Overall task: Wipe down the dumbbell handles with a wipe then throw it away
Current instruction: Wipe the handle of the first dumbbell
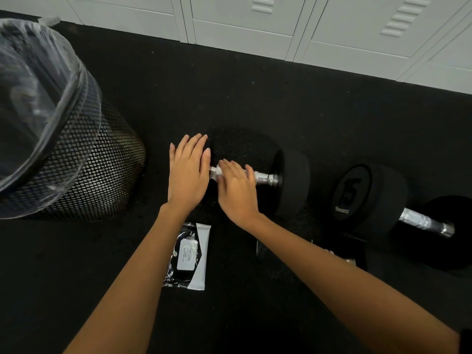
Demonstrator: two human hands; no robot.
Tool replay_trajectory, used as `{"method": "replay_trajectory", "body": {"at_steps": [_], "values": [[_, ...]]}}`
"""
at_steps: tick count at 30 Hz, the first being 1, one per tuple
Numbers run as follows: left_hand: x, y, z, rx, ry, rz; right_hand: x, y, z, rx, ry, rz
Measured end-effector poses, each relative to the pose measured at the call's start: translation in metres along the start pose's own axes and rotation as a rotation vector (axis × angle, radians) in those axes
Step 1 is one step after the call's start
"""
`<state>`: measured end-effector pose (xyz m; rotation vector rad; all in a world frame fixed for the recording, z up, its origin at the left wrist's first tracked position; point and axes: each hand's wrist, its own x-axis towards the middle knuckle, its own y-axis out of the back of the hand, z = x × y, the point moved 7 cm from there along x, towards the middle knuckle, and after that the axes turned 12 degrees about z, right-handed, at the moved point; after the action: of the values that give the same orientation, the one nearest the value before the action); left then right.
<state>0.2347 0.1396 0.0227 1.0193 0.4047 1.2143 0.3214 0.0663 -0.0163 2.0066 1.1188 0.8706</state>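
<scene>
A black dumbbell (291, 180) lies on the dark floor in the middle of the view, its chrome handle (267, 178) partly showing. My left hand (189, 175) lies flat with straight fingers on the dumbbell's left head and hides it. My right hand (236, 190) curls over the handle and presses a white wipe (219, 171) around it; only a small bit of the wipe peeks out beside my fingers. A second black dumbbell (367, 195), marked 15, lies to the right with its chrome handle (419, 221) bare.
A black mesh trash bin (84, 162) with a clear liner stands at the left. A pack of wipes (190, 254) lies on the floor between my forearms. White lockers (255, 29) run along the back. A bit of chrome (350, 260) shows beyond my right forearm.
</scene>
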Motion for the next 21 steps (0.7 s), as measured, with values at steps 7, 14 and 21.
{"method": "replay_trajectory", "body": {"at_steps": [7, 14, 21], "values": [[0.000, 0.002, -0.003, -0.149, 0.060, 0.008, -0.003, 0.012, 0.011, 0.044, 0.293, -0.032], [0.004, 0.002, -0.007, -0.232, 0.133, -0.038, 0.034, 0.003, 0.008, -0.002, -0.020, -0.172], [0.001, 0.000, -0.006, -0.173, 0.093, -0.030, 0.016, -0.002, 0.000, 0.101, 0.197, -0.288]]}}
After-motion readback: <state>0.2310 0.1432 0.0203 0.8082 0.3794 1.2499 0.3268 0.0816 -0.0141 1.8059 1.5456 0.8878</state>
